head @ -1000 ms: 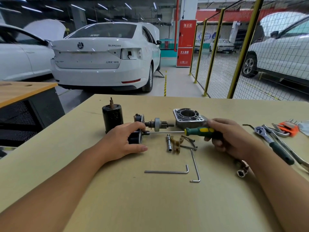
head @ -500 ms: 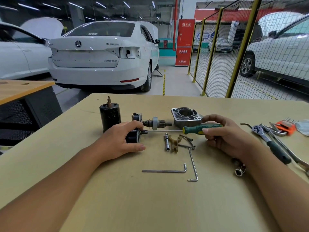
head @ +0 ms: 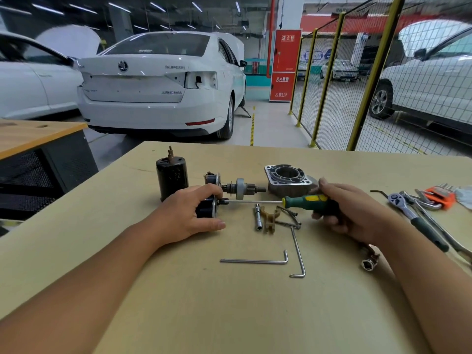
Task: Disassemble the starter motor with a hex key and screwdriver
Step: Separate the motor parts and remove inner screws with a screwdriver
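My left hand [head: 187, 215] grips the black starter motor part [head: 207, 207] lying on its side on the table; its shaft and pinion gear [head: 241, 188] stick out to the right. My right hand [head: 350, 213] holds the green-and-yellow screwdriver [head: 304, 201] level, and its tip touches the right face of the black part. The black cylindrical motor housing [head: 171, 178] stands upright behind my left hand. The aluminium end housing [head: 288, 178] sits behind the screwdriver. Two hex keys [head: 255, 261] [head: 297, 251] lie nearer to me.
A small socket tube [head: 258, 217], a tan fork lever [head: 270, 218] and long bolts [head: 290, 217] lie under the screwdriver shaft. A socket [head: 369, 263], a ratchet [head: 416, 221] and an orange hex key set [head: 440, 196] are at the right. The table [head: 229, 315] ends near the cars.
The screwdriver handle has turned slightly in my right hand, fingers shifting on it. My left hand keeps its hold on the black part. The camera view shifted a little.
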The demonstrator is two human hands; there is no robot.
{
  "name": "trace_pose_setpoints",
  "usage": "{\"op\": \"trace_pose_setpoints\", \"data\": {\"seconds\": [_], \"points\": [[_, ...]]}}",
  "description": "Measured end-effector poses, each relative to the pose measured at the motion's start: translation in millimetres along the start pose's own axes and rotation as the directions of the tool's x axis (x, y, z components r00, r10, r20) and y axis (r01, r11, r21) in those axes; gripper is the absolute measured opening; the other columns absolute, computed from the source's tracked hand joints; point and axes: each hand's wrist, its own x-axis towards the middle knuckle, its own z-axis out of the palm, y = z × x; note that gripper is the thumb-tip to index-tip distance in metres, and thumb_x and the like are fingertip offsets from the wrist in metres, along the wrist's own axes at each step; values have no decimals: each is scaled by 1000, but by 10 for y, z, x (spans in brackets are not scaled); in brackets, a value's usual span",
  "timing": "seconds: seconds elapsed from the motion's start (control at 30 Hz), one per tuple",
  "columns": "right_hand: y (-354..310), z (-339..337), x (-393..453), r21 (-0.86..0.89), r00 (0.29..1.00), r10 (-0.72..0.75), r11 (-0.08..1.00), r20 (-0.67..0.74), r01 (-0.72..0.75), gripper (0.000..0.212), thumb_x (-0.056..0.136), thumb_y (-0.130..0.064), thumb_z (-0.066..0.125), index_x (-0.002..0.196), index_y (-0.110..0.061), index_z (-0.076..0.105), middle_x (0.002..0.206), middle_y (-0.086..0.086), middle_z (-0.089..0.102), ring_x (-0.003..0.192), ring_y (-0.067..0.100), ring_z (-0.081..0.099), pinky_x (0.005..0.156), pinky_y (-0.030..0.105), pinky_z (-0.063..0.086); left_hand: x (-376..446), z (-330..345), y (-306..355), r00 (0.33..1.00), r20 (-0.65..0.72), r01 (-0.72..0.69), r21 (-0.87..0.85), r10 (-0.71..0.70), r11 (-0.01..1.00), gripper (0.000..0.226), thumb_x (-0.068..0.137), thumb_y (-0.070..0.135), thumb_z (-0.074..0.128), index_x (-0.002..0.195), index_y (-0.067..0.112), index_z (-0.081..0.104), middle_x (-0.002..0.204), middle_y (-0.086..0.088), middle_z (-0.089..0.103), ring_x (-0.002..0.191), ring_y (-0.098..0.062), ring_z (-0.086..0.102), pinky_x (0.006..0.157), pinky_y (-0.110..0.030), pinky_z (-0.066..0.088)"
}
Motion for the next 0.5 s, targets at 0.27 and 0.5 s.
{"op": "trace_pose_setpoints", "data": {"seconds": [0.27,0.5], "points": [[-15,44,-42,34,998,-52,998,37,51,38,83,-23,73,116,-7,64,96,17,61,58,16,47,44,23,42,-8,0,-2,1000,3,8,-9,-8,1000,55,68,82,66,116,63,47,113,39,53,99,2,57,87,-36,54],[14,-27,-11,50,994,-94,995,53,91,34,73,-15,80,106,-13,71,94,18,62,57,16,46,44,24,44,-12,-12,27,999,11,32,-25,-32,999,60,68,79,68,119,60,45,115,22,60,98,-7,61,88,-39,54]]}}
